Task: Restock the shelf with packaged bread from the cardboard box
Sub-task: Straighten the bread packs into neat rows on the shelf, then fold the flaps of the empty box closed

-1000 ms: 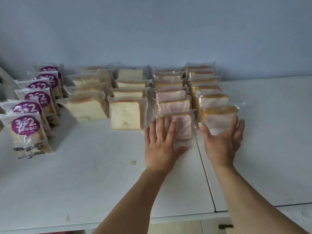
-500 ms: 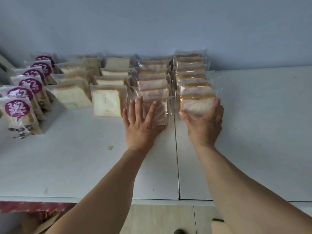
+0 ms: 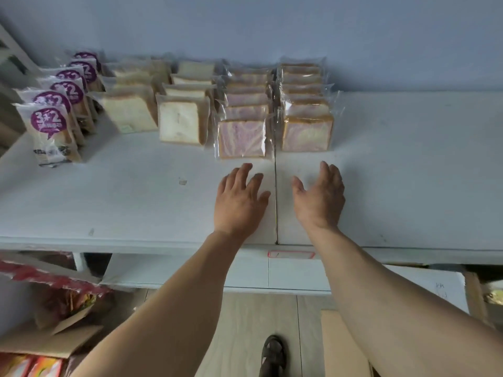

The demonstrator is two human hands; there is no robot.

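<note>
Five bread rows (image 3: 242,115) line the white shelf (image 3: 136,202); both hands (image 3: 239,202) hover, fingers loosely spread.

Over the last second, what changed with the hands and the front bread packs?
Both hands let go: the left hand left the front purple-swirl pack, the right hand the front pack beside it, drawing back toward the shelf edge, open. The bread rows stayed put.

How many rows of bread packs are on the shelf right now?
5. From left: purple-label packs, pale loaves, white slices, pink-swirl packs ahead of the left hand, orange-crust swirl packs ahead of the right hand. Rear packs partly hidden.
</note>
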